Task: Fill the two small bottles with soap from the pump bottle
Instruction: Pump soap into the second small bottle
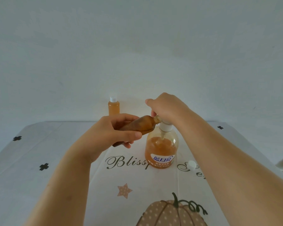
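At the bottom of the frame I see the pumpkin print (pixel 162 214) on the tablecloth (pixel 55 185). Further up, right of centre, a loose white cap (pixel 191 165) lies on the cloth just beside the pump bottle (pixel 161 149), which stands upright at centre, roughly half full of orange soap.

Above it, my left hand (pixel 111 132) grasps the open small bottle (pixel 137 126), tipped nearly flat with its mouth against the pump's spout. My right hand (pixel 167 106) is curled over the top of the pump bottle, fingers wrapped on the plunger.

At the back, upper centre-left, the second small bottle (pixel 113 109) stands capped and looks full.

The held bottle also looks almost full, so I judge the risks are these: one more stroke could overflow it at the neck, where some foam already shows. Tilted this far, soap could run back out if the mouth slips off the spout. A hard, off-centre press might tip the pump bottle.
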A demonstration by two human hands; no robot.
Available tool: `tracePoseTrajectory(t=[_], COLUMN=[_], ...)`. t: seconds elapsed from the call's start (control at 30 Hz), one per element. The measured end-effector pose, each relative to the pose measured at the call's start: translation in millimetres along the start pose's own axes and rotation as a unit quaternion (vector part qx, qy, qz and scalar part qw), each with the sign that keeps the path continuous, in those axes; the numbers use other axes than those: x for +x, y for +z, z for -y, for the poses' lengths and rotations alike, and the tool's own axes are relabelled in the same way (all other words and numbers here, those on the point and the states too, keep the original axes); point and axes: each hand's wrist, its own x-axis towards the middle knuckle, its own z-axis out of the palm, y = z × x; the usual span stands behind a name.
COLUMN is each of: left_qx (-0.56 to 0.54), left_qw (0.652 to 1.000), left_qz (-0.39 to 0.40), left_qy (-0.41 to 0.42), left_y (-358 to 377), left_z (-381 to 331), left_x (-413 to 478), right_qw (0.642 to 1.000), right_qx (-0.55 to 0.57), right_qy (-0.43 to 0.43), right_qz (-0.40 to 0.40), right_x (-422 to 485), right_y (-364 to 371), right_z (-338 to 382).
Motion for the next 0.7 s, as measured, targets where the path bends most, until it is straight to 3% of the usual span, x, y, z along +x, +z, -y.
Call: tracePoseTrajectory(t=[0.7], left_qx=[-0.016], left_qw=[1.000], left_qz=[-0.019], left_qy=[0.012], left_y=[4.1], left_z=[-0.9], left_x=[0.3], right_qw=[1.000], right_qx=[0.001], right_qy=[0.022], right_qz=[-0.016], right_x=[-4.1], right_y=[-10.8], right_z=[4.5])
